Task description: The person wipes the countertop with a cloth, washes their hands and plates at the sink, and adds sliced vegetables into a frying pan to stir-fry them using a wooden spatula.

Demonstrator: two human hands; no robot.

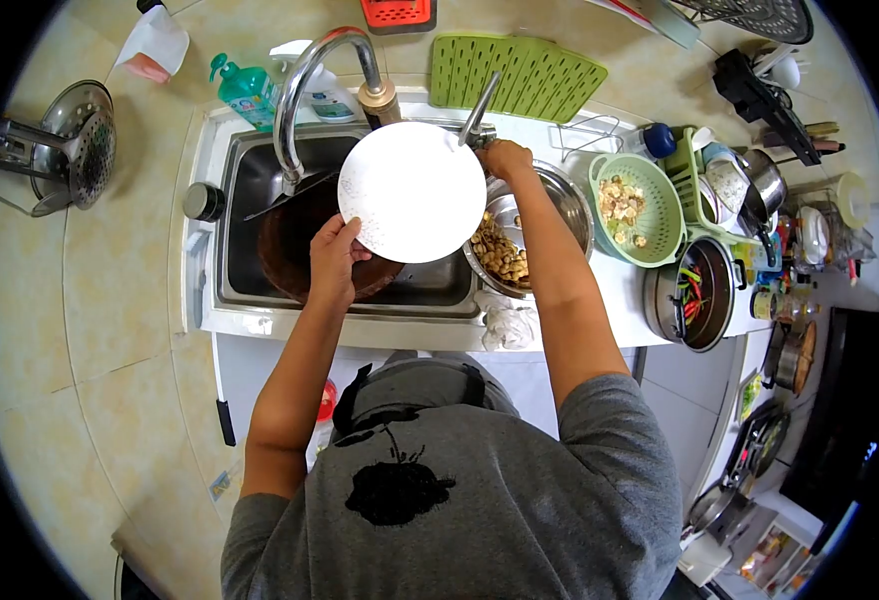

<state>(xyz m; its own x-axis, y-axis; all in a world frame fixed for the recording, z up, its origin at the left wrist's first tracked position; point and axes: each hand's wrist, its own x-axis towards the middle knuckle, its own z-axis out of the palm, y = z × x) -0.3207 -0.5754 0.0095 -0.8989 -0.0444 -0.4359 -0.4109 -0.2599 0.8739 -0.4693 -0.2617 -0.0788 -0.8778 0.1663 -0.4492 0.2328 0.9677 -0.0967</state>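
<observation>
white plate [412, 190] in both hands, sink [250, 180] half hidden

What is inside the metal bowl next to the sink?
The metal bowl holds pale brown shell-like pieces, possibly clams. The white plate, gripped by the left hand, and the right forearm cover part of the bowl, so the remaining contents are hidden.

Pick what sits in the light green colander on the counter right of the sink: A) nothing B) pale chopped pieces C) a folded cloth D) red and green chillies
B: the green colander holds pale, beige chopped pieces; the chillies lie in the dark pot nearer the counter edge. Meanwhile the left hand and right hand hold the white plate over the sink.
</observation>
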